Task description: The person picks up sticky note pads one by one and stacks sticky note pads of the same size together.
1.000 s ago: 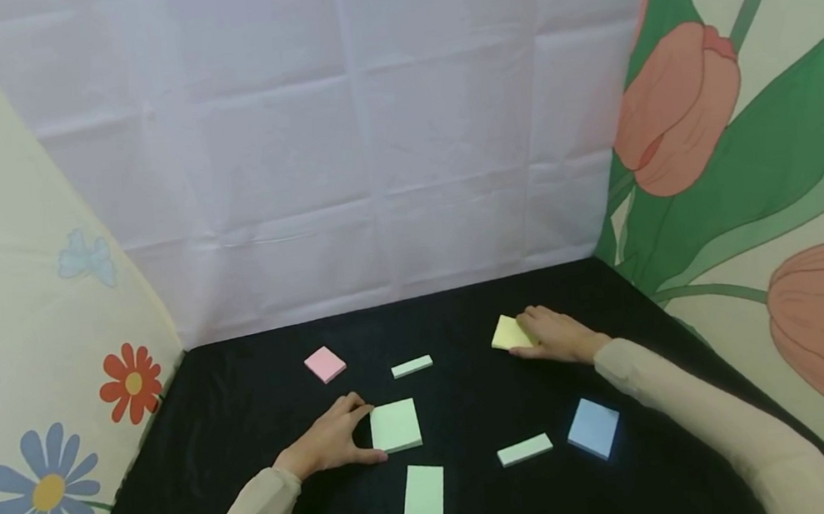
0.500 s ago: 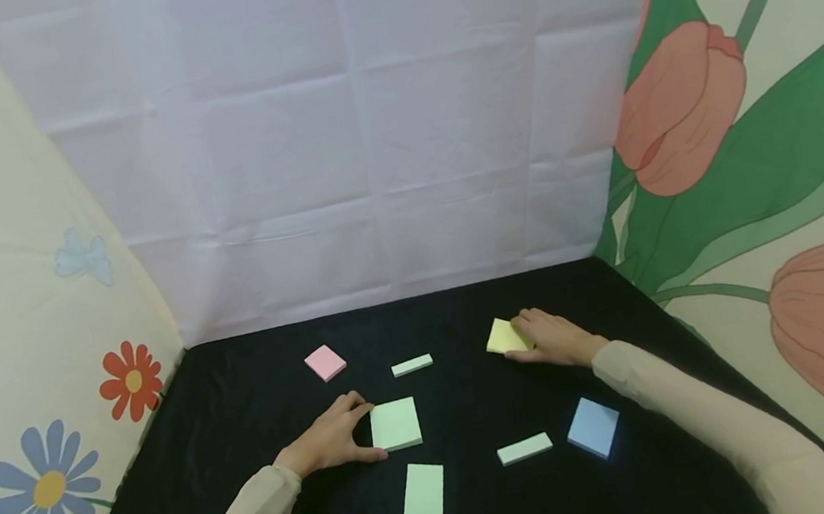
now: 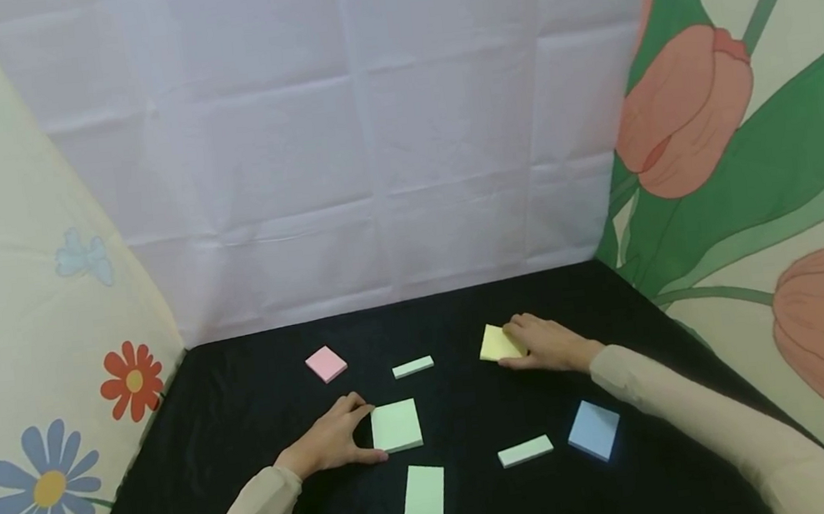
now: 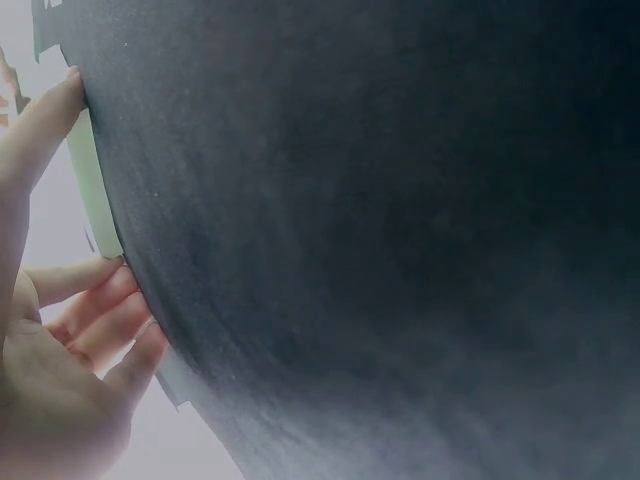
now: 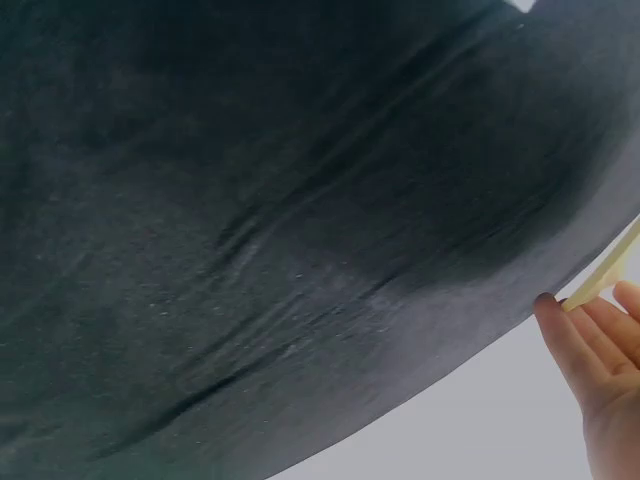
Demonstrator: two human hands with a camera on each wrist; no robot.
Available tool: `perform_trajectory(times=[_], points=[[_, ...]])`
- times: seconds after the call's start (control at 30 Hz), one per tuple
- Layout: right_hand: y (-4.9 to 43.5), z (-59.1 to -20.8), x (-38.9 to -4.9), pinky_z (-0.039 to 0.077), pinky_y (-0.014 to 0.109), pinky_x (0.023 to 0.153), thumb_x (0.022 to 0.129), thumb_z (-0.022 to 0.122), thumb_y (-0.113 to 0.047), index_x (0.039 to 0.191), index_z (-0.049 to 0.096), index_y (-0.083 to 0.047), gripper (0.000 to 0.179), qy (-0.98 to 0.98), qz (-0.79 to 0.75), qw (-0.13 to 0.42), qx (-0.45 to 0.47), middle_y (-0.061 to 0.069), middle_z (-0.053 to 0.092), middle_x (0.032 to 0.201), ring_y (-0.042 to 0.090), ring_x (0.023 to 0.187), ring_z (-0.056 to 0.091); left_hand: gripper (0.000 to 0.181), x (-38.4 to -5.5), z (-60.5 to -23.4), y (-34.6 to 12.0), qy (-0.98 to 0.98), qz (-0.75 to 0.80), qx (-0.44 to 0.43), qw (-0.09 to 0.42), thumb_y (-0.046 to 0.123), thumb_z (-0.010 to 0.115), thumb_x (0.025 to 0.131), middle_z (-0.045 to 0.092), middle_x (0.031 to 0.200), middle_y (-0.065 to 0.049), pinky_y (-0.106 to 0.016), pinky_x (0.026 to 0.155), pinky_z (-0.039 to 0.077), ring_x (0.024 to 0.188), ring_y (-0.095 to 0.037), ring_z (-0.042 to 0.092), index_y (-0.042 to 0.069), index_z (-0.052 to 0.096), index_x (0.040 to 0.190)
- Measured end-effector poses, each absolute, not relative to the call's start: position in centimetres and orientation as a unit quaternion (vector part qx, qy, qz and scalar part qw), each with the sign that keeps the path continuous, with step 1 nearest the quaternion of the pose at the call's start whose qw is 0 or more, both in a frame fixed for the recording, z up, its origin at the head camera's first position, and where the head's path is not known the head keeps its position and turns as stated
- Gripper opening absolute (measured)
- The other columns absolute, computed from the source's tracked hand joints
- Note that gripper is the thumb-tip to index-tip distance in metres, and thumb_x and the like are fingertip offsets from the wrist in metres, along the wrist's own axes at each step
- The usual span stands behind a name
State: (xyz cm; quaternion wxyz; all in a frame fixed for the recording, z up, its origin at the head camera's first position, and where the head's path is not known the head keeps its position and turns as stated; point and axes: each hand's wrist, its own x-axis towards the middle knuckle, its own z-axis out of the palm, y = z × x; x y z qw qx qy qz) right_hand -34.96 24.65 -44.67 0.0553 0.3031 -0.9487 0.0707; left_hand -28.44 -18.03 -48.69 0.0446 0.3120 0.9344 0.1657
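Observation:
A pale green square sticky note pad point(image 3: 396, 426) lies flat in the middle of the black table in the head view. My left hand point(image 3: 330, 437) holds its left side, thumb at the near corner and fingers at the far one. The left wrist view shows that pad's green edge point(image 4: 93, 190) between thumb and forefinger. Farther back and to the right, my right hand point(image 3: 551, 343) grips a yellow sticky note pad point(image 3: 498, 343) by its right side. In the right wrist view, fingertips touch the yellow pad point(image 5: 605, 272), which is partly cut off by the frame.
A pink pad point(image 3: 326, 364) sits at back left, with a narrow green strip pad point(image 3: 413, 367) to its right. Nearer me are a green rectangular pad point(image 3: 424, 499), another strip pad point(image 3: 525, 451) and a blue pad point(image 3: 594, 430). White cloth point(image 3: 373, 169) hangs behind the table.
My right hand has slid the yellow pad a short way left and slightly toward me. The left hand and green square pad have stayed put.

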Motion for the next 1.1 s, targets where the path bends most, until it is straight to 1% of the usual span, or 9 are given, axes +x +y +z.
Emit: perform_trajectory(times=[0.3, 0.63, 0.93, 1.1], points=[[23.8, -44.5, -34.7, 0.047, 0.031, 0.07, 0.091, 0.06, -0.061, 0.118, 0.062, -0.004, 0.063, -0.937, 0.071, 0.075, 0.334, 0.004, 0.057, 0.105, 0.012, 0.085, 0.049, 0.088, -28.3, -48.4, -17.9, 0.935, 0.166, 0.311, 0.048, 0.068, 0.072, 0.076, 0.047, 0.118, -0.002, -0.039, 0.085, 0.046, 0.099, -0.015, 0.044, 0.004, 0.057, 0.135], [22.6, -44.3, -34.0, 0.049, 0.033, 0.075, 0.091, 0.057, -0.064, 0.122, 0.061, -0.004, 0.067, -0.934, 0.067, 0.055, 0.347, 0.005, 0.058, 0.111, 0.014, 0.091, 0.051, 0.087, -28.3, -48.4, -17.8, 0.934, 0.163, 0.313, 0.046, 0.066, 0.074, 0.077, 0.047, 0.118, -0.003, -0.039, 0.086, 0.046, 0.1, -0.016, 0.044, 0.003, 0.057, 0.134], [21.4, -44.2, -33.5, 0.048, 0.03, 0.071, 0.091, 0.058, -0.063, 0.122, 0.062, -0.005, 0.065, -0.923, 0.072, 0.057, 0.373, 0.005, 0.057, 0.111, 0.013, 0.089, 0.05, 0.086, -28.2, -48.4, -17.7, 0.934, 0.161, 0.317, 0.041, 0.065, 0.074, 0.077, 0.047, 0.118, -0.003, -0.039, 0.086, 0.046, 0.1, -0.016, 0.044, 0.003, 0.058, 0.134], [20.6, -44.3, -33.3, 0.049, 0.029, 0.072, 0.091, 0.054, -0.067, 0.123, 0.061, -0.006, 0.068, -0.921, 0.061, 0.053, 0.381, 0.004, 0.057, 0.113, 0.012, 0.091, 0.05, 0.087, -28.1, -48.4, -17.8, 0.934, 0.165, 0.315, 0.042, 0.066, 0.074, 0.077, 0.047, 0.117, -0.003, -0.039, 0.086, 0.046, 0.1, -0.016, 0.044, 0.002, 0.058, 0.134]])
